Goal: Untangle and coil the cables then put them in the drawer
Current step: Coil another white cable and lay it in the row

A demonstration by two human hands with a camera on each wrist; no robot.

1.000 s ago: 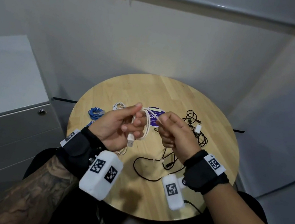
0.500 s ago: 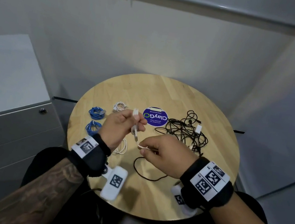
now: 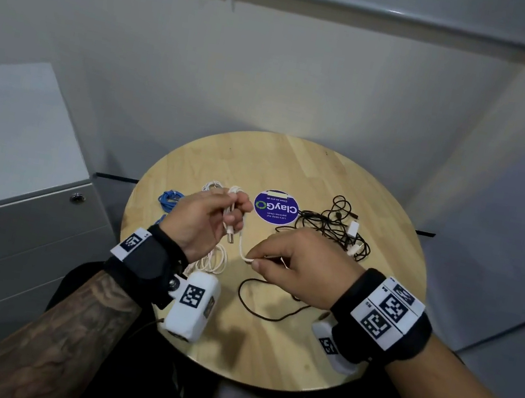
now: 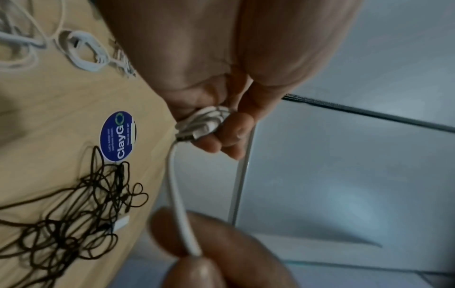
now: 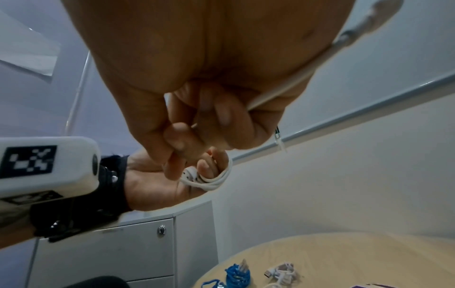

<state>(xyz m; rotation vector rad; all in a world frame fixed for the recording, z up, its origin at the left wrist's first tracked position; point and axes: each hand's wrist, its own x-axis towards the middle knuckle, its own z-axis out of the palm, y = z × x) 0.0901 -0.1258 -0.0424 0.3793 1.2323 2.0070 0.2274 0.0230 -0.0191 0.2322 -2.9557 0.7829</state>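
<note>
My left hand [image 3: 238,212] grips a small coil of white cable [image 3: 231,205] above the round wooden table [image 3: 294,169]; in the left wrist view the coil [image 4: 209,120] and its plug sit bunched in the curled fingers. A short loose stretch runs down to my right hand [image 3: 255,262], which pinches the cable between thumb and forefinger. The cable [image 5: 283,91] passes through the right fist in the right wrist view. A tangle of black cables [image 3: 336,228] lies at the right of the table.
Two blue coils [image 3: 169,199] and a white coil [image 3: 212,187] lie at the table's left, another white coil [image 3: 214,260] below my left hand. A purple round sticker [image 3: 275,207] marks the centre. A grey drawer cabinet [image 3: 23,228] with a lock [image 3: 77,198] stands left.
Both hands have come down from a close, raised position. The right hand has rolled palm-down and moved toward me, drawing out a short stretch of white cable from the coil in the left.
</note>
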